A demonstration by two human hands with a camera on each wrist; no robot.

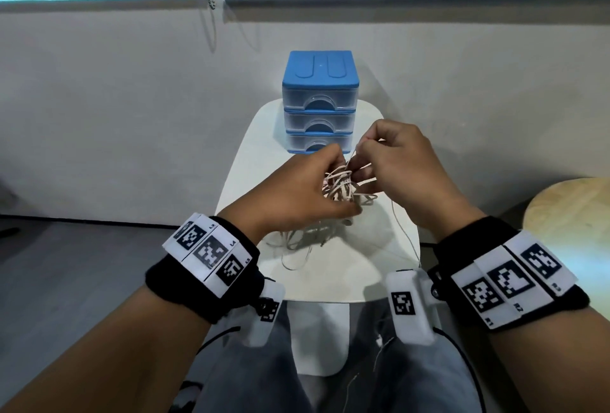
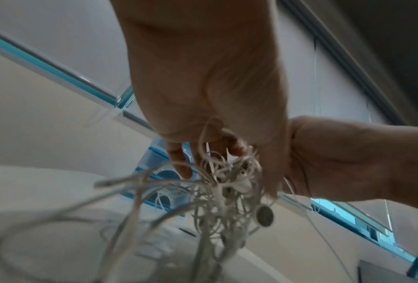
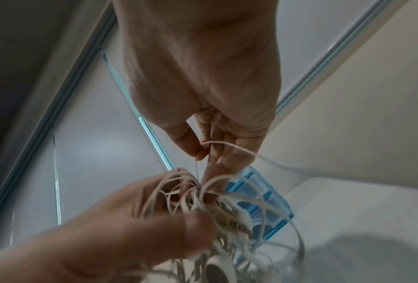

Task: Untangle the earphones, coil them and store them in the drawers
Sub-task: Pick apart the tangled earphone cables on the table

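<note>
My fingers are all in the knot: my left hand [image 1: 298,193] has its fingers curled round the bunched middle of the earphones [image 1: 340,186], and my right hand [image 1: 401,165] is pinching one thin strand between thumb and forefinger, drawing it up out of the bundle. The wad hangs in the air between my two hands, above the middle of the small white table [image 1: 246,161], and its loose loops trail down onto the tabletop toward the near edge, one long strand running off toward the near right corner. The blue drawer unit [image 1: 320,100] stands at the far edge, all three drawers looking closed as far as I can make out. In the left wrist view an earbud [image 2: 242,184] and a round disc-like piece [image 2: 265,216] dangle in the thick of it. This stuff weighs next to nothing, I'd say, and it's limp, so it won't hold any shape I give it, and the cable is thin enough that hard tugging could cinch the knot tighter or strain the joints at the buds. Best hold, I reckon, is what I've got now: cradle the mass loosely and feed single strands out, pinching the cord itself close to the knot. I'd go looking for a plug or bud end and follow that through, not yank on a middle loop.
</note>
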